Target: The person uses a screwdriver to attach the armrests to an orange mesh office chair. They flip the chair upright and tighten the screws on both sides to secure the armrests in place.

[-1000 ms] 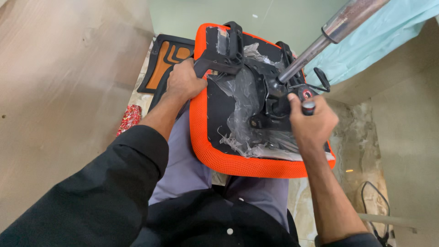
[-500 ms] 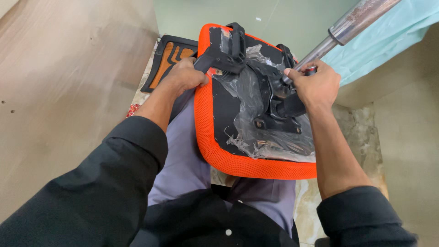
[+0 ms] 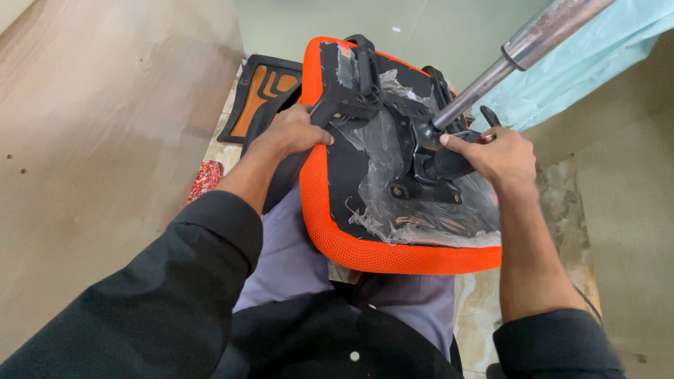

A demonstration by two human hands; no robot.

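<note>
Orange mesh edges the upturned chair seat (image 3: pixel 365 249) that rests across my lap, its black underside facing up at me. Half a second ago my right hand (image 3: pixel 495 156) was closed around the lever side of the black tilt mechanism (image 3: pixel 421 158); a full second ago it sat lower, gripping a small knob near the seat's near right edge. Now it has slid up and wraps the collar where the metal gas cylinder (image 3: pixel 516 60) enters the mechanism, fingers curled tightly round it, thumb toward the shaft. So the grip has moved from the controls to the joint itself.

My left hand (image 3: pixel 295 133) has barely shifted: it still presses flat and closed on the seat's far left rim, just beside the black armrest bracket (image 3: pixel 351 91), bracing the seat against my legs.

The seat has rolled slightly toward me, so more of the torn clear plastic wrap (image 3: pixel 407 210) shows below my right hand, crumpled over the underside. The cylinder still slants up and away beyond my right hand, its upper end rusty and out of the frame.

To my eye, the work has turned to the cylinder's seating in the mechanism, with one hand steadying and the other clamped at the joint. Beyond my left hand an orange-and-black panel (image 3: pixel 263 95) lies on the floor (image 3: pixel 105 140), apart from the seat.
</note>
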